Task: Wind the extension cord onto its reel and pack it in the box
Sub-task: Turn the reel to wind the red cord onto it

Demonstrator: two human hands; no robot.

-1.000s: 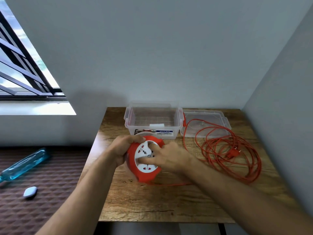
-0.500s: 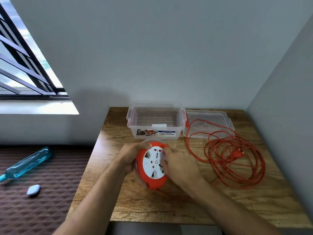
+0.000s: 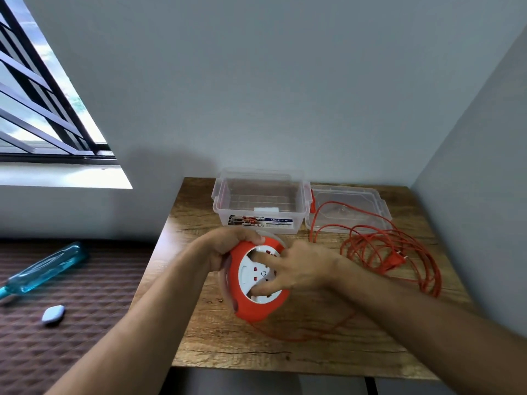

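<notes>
An orange reel (image 3: 256, 306) with a white socket face is held upright over the wooden table (image 3: 313, 352). My left hand (image 3: 228, 246) grips its upper left rim. My right hand (image 3: 296, 269) lies on the white face, fingers curled into its recesses. Loose orange cord (image 3: 399, 252) lies in loops at the right, its plug (image 3: 397, 259) among them. One strand (image 3: 313, 334) runs from under the reel toward the loops. The clear box (image 3: 261, 203) stands open at the back, with its lid (image 3: 350, 206) beside it.
A wall closes the table's right side and back. To the left, a brown quilted surface (image 3: 71, 323) holds a blue bottle (image 3: 45, 269) and a small pale object (image 3: 53, 314). A barred window (image 3: 42, 109) is at upper left.
The reel's white face has turned under my right hand, whose fingers have shifted on it. My left hand keeps its grip on the rim. The strand under the reel lies differently.
</notes>
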